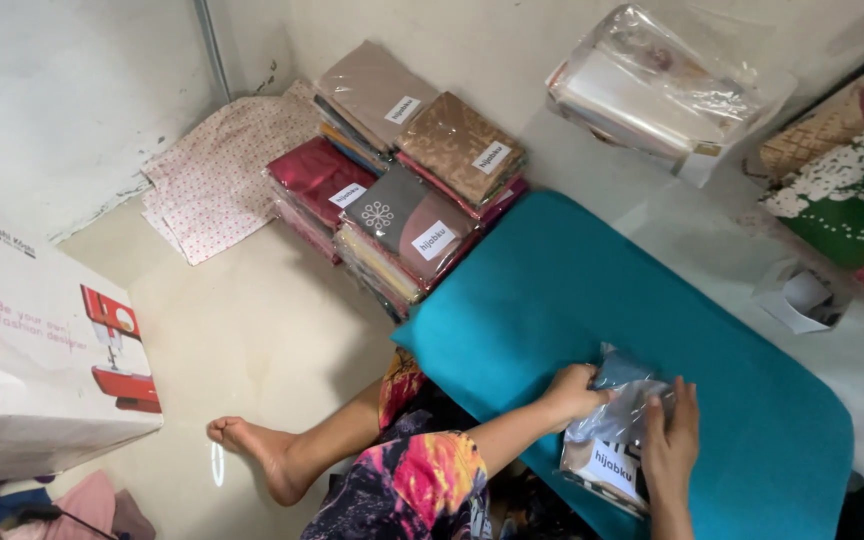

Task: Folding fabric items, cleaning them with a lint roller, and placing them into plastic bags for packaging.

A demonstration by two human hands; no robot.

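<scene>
Both hands are down on the teal board [592, 330], a padded, cloth-covered slab with rounded corners lying across the person's lap, and they meet at its near edge over a clear plastic sleeve [617, 430]. The left hand [574, 390] is tucked into the sleeve's open mouth, fingers curled around the folded grey-blue cloth [620, 368] that pokes out there, apparently to steady it. The right hand [670, 445] lies flat against the sleeve's right side, fingers stretched upward and pinning the crinkly film so it cannot slide. A white paper label shows through the plastic at the lower end, beside a tan card backing.

At the board's far left corner sits a stack of packed cloths [402, 190], flat squares in brown, maroon, grey and beige, each in glossy wrap with a small white tag, fanned so the tags face up. Beyond the board's far right edge lies a bundle of empty sleeves [657, 85], shiny and rumpled. Well left of the board stands a cardboard box [42, 350] printed with a red sewing machine, and a bare foot [252, 445] rests on the pale floor between the two.
</scene>
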